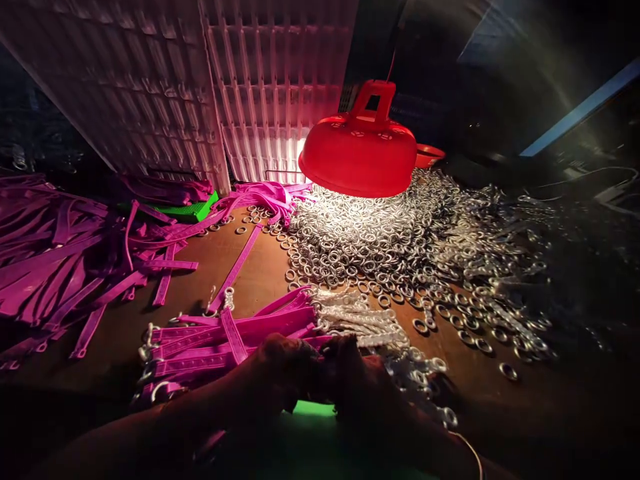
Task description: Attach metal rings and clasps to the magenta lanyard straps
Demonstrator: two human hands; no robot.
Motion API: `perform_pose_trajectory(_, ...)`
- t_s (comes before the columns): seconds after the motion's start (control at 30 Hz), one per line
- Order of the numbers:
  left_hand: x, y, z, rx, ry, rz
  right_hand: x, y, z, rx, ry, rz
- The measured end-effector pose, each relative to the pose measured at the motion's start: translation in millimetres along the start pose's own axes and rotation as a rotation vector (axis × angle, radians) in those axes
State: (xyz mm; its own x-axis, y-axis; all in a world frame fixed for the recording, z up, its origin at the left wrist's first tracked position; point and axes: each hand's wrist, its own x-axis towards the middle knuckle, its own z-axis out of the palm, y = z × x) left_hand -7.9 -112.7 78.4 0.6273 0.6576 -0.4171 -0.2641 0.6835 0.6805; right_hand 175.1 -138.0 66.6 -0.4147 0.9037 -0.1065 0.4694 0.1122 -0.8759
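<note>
My left hand (285,370) and my right hand (357,383) meet low in the middle of the view, both in deep shadow. Their fingers are curled in and pressed together; whatever is pinched between them is too dark to make out. Just beyond my left hand lies a bundle of pink straps (200,347) with punched holes, several ending in metal rings. A row of whitish, textured straps or chains (360,317) adjoins it, beyond my right hand. Something bright green (314,408) shows beneath the hands.
A red lamp (357,157) hangs over a heap of metal rings (350,247). Loose pink straps (55,260) pile up at left beside a green tray (200,210). White ribbed panels (280,87) stand behind. Stray rings (508,371) lie on the brown tabletop (215,250).
</note>
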Motion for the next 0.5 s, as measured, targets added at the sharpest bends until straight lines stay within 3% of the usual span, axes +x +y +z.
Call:
perform_pose_trajectory(0.1, 0, -9, -6.7, 0.106, 0.08, 0.037, 3, 3, 4, 0.026, -0.079, -0.034)
perform_pose_trajectory(0.23, 4, -10, -13.7, 0.236, 0.005, 0.019, 9, 3, 5, -0.013, -0.19, -0.095)
perform_pose_trajectory(0.37, 9, -11, -16.6, 0.244, -0.054, 0.013, 16, -7, -1, -0.1, -0.341, -0.027)
perform_pose_trajectory(0.5, 13, -9, -12.2, 0.162, -0.057, -0.024, 19, -6, -5, -0.186, -0.347, -0.083)
